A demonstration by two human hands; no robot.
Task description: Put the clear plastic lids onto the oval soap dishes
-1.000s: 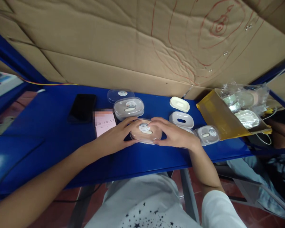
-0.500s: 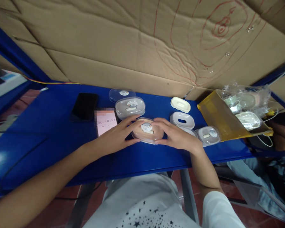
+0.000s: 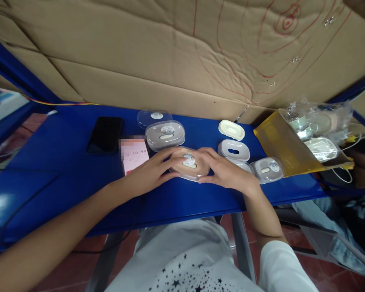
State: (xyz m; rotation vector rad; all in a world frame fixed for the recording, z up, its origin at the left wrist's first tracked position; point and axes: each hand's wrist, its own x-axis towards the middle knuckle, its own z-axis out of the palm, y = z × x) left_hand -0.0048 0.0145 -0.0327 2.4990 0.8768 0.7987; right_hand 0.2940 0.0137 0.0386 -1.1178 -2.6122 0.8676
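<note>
A small oval case (image 3: pixel 191 167) with a clear lid and a round sticker lies on the blue table (image 3: pixel 63 170), in front of me. My left hand (image 3: pixel 150 170) grips its left side, fingers curled over the lid. My right hand (image 3: pixel 225 170) grips its right side the same way. The case is a pinkish beige under the lid. A similar grey case (image 3: pixel 165 136) sits just behind it, and a clear lid (image 3: pixel 153 117) lies behind that one.
A black phone (image 3: pixel 105 134) and a pink timer (image 3: pixel 134 156) lie at the left. White oval pieces (image 3: pixel 231 129) (image 3: pixel 233 150) and another clear-lidded case (image 3: pixel 267 169) lie at the right. A yellow bin (image 3: pixel 280 150) with bagged cases stands far right. A cardboard wall rises behind.
Both hands stay on the oval case. The fingers have closed a little more over its lid, and the view has shifted slightly.
</note>
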